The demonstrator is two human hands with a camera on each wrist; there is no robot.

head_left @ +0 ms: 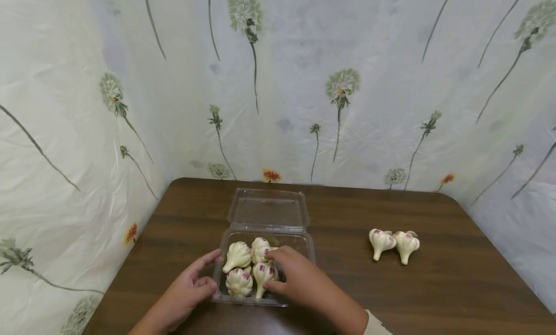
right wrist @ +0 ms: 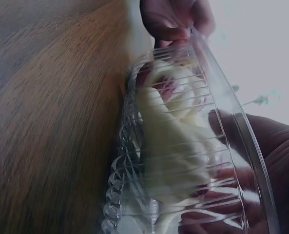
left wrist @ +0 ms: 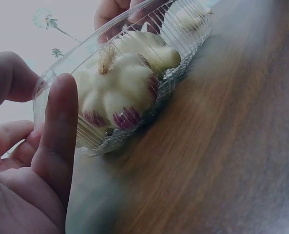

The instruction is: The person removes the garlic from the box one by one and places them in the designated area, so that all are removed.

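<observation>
A clear plastic clamshell container (head_left: 221,291) lies open on the table, holding several cream garlic bulbs with purple patches. My left hand (head_left: 187,289) grips its left rim, index finger at the edge and thumb by the near corner. In the left wrist view a garlic bulb (left wrist: 120,90) with dry roots shows just inside the wall. Reaching in from the right, my right hand (head_left: 299,277) holds the front-right garlic bulb (head_left: 263,273), thumb on its near side. Its index finger reaches the back-right bulb (head_left: 259,248). The other right fingers are partly hidden behind garlic and ribbed plastic.
Two more garlic bulbs, one (head_left: 381,242) beside another (head_left: 407,245), lie on the right of the brown wooden table (head_left: 339,219). The container's lid (head_left: 268,207) is folded back toward the far edge. A flower-patterned sheet (head_left: 286,84) hangs behind and along the sides.
</observation>
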